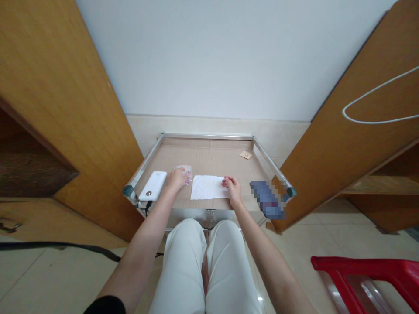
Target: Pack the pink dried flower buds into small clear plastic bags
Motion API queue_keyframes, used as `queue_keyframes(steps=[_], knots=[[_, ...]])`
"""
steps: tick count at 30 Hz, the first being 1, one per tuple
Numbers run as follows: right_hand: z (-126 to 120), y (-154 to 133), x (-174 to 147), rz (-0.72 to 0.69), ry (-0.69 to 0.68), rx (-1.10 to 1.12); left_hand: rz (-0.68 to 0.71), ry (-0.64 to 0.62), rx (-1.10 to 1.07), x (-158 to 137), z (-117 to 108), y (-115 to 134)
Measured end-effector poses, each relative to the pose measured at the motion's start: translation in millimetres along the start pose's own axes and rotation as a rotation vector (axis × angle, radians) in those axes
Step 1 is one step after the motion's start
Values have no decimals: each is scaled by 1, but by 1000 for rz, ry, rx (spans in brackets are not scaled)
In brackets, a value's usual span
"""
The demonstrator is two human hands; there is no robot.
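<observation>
My left hand [177,178] is at a small clear plastic bag [187,171] with pinkish bits in it, its fingers closed on the bag's near left part. To the right lies a flat white sheet [207,187], like paper or tissue, slightly creased. Over the sheet's right edge is my right hand [233,187], fingers curled together near the thumb. Something small and pinkish shows around those fingertips, too small to name. Left of my left hand a white phone-like device [153,186] with a round dark mark lies flat.
The low table [209,157] has a raised metal rim with dark corner caps. A small tan paper piece [245,155] lies at the back right, a blurred-out blue item [267,199] at the right. Wooden cabinets flank both sides. A red plastic stool [366,266] stands lower right.
</observation>
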State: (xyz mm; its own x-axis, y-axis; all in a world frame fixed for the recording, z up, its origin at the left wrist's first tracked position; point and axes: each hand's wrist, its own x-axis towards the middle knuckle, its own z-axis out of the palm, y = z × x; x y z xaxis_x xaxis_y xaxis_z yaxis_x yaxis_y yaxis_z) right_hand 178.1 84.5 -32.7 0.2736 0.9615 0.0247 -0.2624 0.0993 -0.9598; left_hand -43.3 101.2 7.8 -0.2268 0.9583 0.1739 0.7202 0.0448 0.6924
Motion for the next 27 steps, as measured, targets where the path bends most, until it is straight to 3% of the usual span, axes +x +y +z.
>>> queue_keyframes(steps=[3, 10, 15, 22, 27], knots=[[-4, 10, 2, -12, 3, -23, 48, 12, 92, 0, 3, -7], [-8, 17, 3, -10, -63, -113, 18, 47, -183, 8, 3, -23], [-9, 20, 5, -15, -65, -123, -36, -19, -163, 14, 0, -31], [-9, 18, 3, -20, -72, -128, -62, 21, -55, 13, -1, -28], [-8, 15, 2, -21, -69, -131, -118, 210, -171, 17, -1, -23]])
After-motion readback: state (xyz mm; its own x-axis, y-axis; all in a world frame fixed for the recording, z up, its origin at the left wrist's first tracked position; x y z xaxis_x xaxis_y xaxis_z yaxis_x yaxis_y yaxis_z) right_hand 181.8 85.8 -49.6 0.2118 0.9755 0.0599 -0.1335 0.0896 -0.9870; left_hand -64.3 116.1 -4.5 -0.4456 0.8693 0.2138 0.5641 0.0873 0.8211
